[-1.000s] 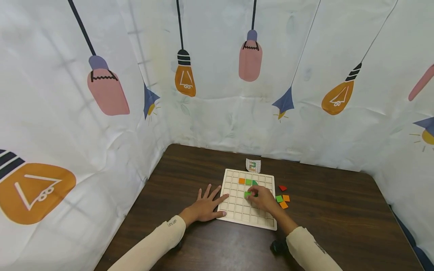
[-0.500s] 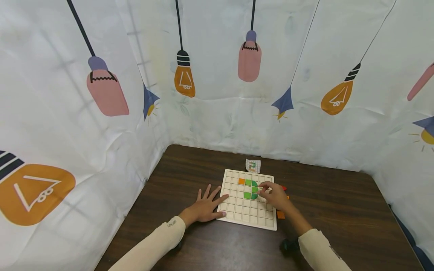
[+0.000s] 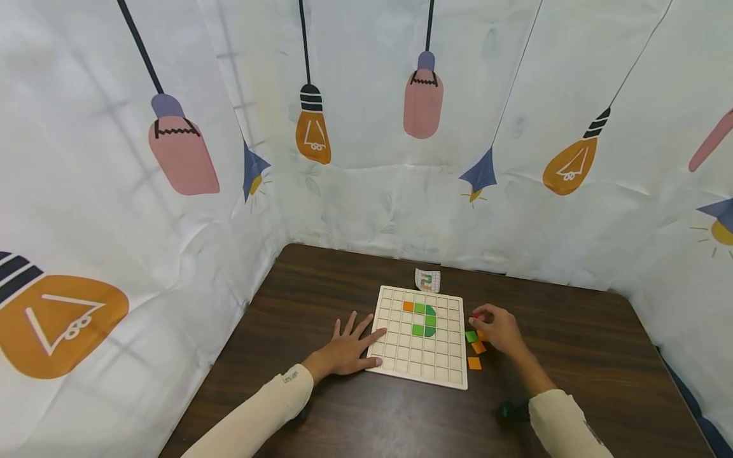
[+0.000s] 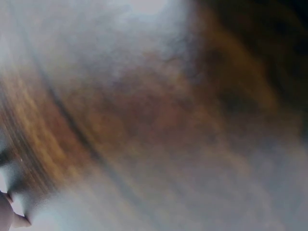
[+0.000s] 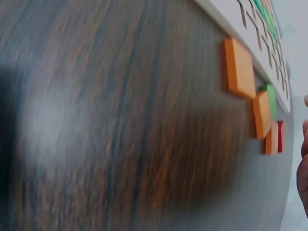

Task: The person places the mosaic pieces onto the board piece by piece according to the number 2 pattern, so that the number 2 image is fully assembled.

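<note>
My left hand (image 3: 345, 352) lies flat with spread fingers, thumb and index touching the left edge of the pale grid board (image 3: 401, 366). On the board sit an orange square (image 3: 408, 306), several light green squares (image 3: 418, 330) and dark green rounded pieces (image 3: 431, 310). My right hand (image 3: 499, 327) is right of the board, its bent thumb and index fingertips around a red piece (image 3: 473, 317). In the right wrist view the red piece (image 5: 281, 136) lies on the table, with the visible fingers apart from it. The left wrist view is blurred.
Beside the board's right edge lie a light green square (image 3: 471, 336) and orange squares (image 3: 474, 363). A small printed pattern card (image 3: 427, 280) rests behind the board on the dark wooden table (image 3: 321, 286). A patterned cloth (image 3: 366, 191) hangs behind.
My right hand has moved off the board to the right, over to the red piece. The green pieces it covered on the board now show. My left hand has stayed put.
</note>
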Motion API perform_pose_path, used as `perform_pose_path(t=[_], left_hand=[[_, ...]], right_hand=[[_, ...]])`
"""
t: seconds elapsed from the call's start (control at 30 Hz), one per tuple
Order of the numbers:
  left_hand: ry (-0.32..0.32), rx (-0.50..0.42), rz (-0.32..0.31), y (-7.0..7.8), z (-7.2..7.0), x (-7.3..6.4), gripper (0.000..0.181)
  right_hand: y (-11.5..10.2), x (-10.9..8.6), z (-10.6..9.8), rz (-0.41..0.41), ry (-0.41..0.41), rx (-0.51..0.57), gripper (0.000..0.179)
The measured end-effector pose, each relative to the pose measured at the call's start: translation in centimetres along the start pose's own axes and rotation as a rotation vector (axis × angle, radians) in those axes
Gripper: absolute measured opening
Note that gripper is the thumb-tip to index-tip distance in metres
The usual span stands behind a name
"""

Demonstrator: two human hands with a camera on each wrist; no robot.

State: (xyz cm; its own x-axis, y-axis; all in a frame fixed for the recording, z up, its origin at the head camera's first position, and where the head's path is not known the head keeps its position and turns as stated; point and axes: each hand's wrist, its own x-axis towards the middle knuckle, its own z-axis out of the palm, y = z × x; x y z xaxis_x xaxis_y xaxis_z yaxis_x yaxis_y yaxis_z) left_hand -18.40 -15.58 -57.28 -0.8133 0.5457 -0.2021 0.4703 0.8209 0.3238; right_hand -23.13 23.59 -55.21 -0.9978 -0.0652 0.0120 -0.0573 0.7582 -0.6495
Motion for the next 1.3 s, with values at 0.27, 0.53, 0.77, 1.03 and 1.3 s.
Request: perform_pose_path(t=[0.27,0.53,0.77,1.03,1.3], left_hand=[[-0.008,0.0,-0.008,0.0,0.0,0.1,0.073],[-0.003,-0.001,-0.007,0.0,-0.1,0.0,0.074],[-0.001,0.005,-0.006,0.0,0.1,0.0,0.074],[-0.003,0.008,-0.009,0.2,-0.1,0.0,0.073],[-0.01,0.002,-0.012,0.3,-0.3,-0.1,0.073]], right_hand=[[1.2,-0.1,-0.4,0.099,0.009,-0.08,0.033],[1.6,0.1,0.3,0.147,0.007,-0.087,0.038],[1.6,0.3,0.9,0.167,0.002,-0.027,0.036],[1.7,0.5,0.9,0.172,-0.005,-0.061,0.042],[1.8,0.5,0.5,0.174,-0.023,-0.106,0.049]])
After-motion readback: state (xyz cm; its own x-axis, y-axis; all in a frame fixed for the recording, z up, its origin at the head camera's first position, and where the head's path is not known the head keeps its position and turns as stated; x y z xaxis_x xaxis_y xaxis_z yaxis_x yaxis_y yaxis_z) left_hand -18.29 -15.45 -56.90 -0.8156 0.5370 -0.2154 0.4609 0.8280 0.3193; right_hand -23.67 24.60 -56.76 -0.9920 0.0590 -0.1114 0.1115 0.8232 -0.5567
